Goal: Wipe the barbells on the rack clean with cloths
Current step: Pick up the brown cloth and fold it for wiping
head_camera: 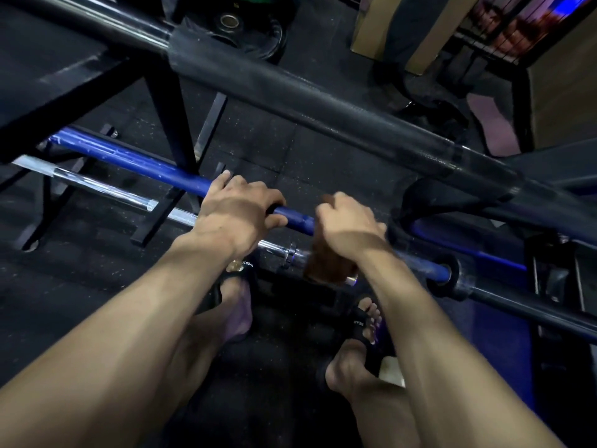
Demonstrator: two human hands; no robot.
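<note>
I am looking down past my two bare forearms at a dark gym floor. My left hand (237,210) is wrapped over a long blue-painted barbell (135,161) that runs from the upper left down toward the lower right, fingers curled over the top of the shaft and thumb underneath, so it has a firm hold. Just to its right on the same bar, my right hand (347,226) is closed around a brown cloth (326,260), pressing it against the blue shaft; the cloth hangs down below my wrist and looks blurred. Beyond my right hand the blue bar ends in a black collar (447,276) and a dark sleeve. A shiny chrome barbell (106,189) lies just beside the blue one, nearer to me, passing under both wrists. Above them, a thick black barbell (290,95) crosses the view on the same diagonal, resting higher up. The black steel rack frame (168,101), with its angled legs, stands on the left, on black speckled rubber floor matting (252,140). A black weight plate (248,27) lies on the floor at the top. Below my arms I see my feet in black sandals (210,295).
</note>
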